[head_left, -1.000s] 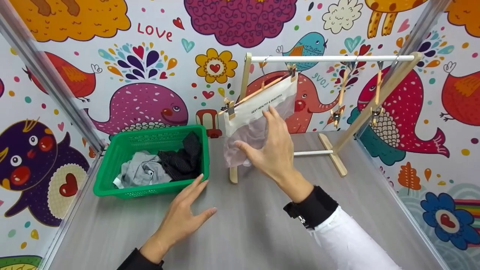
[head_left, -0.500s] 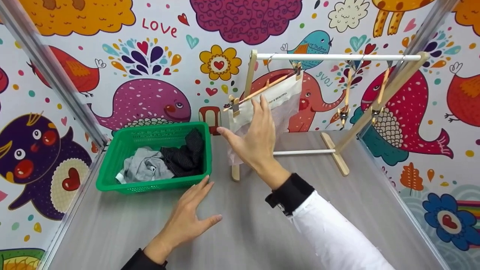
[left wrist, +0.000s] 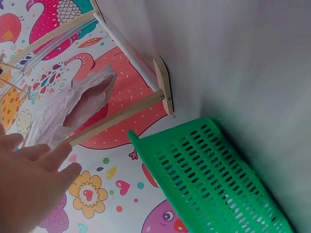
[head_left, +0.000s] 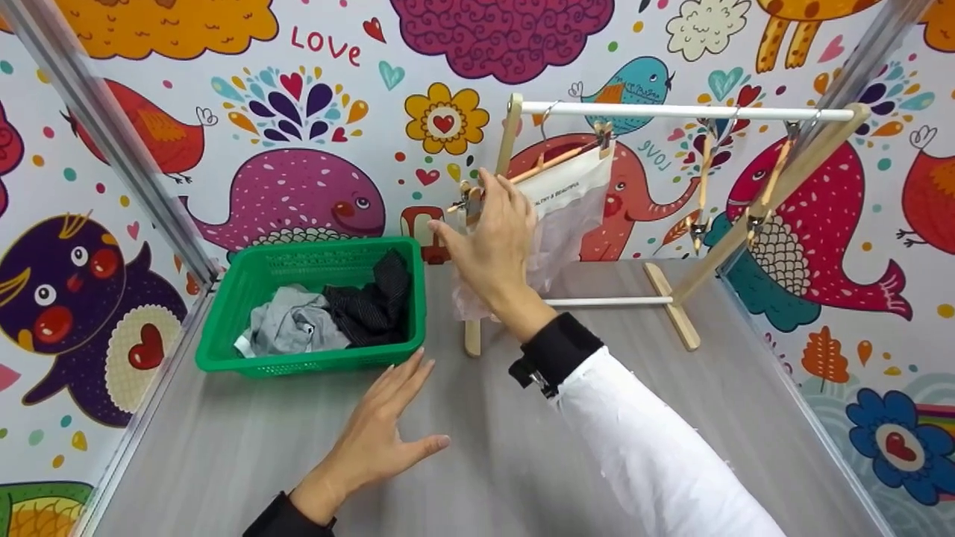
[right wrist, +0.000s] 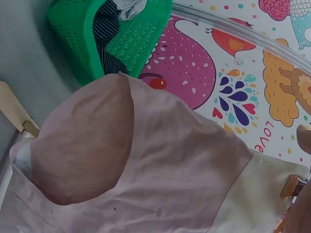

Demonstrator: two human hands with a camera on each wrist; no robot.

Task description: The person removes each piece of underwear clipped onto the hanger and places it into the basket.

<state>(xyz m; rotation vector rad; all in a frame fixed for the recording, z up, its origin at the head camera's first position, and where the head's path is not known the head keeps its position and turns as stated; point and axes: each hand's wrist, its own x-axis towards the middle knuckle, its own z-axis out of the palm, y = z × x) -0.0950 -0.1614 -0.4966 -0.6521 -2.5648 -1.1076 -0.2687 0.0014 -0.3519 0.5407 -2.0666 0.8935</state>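
Note:
Pale pink underpants (head_left: 571, 227) with a wide white waistband hang from a wooden clip hanger (head_left: 556, 160) on the rack's left end. My right hand (head_left: 494, 239) is in front of the hanger's left clip (head_left: 465, 196), thumb and fingers spread, covering part of the garment. In the right wrist view a leg opening of the underpants (right wrist: 180, 150) faces the camera, and only bits of the fingers (right wrist: 300, 211) show beside a clip. My left hand (head_left: 377, 429) hovers near the front right corner of the green basket (head_left: 313, 364), fingers straight, holding nothing.
The basket holds a grey garment (head_left: 291, 324) and a black striped one (head_left: 369, 309). Two more clip hangers (head_left: 705, 179) hang at the right of the rack's white rail (head_left: 686, 112). Printed walls and metal posts (head_left: 142, 142) enclose the grey table (head_left: 597, 328).
My right hand has moved left and up, from the front of the underpants to the hanger's left clip. My left hand has hardly moved. The head view has shifted slightly.

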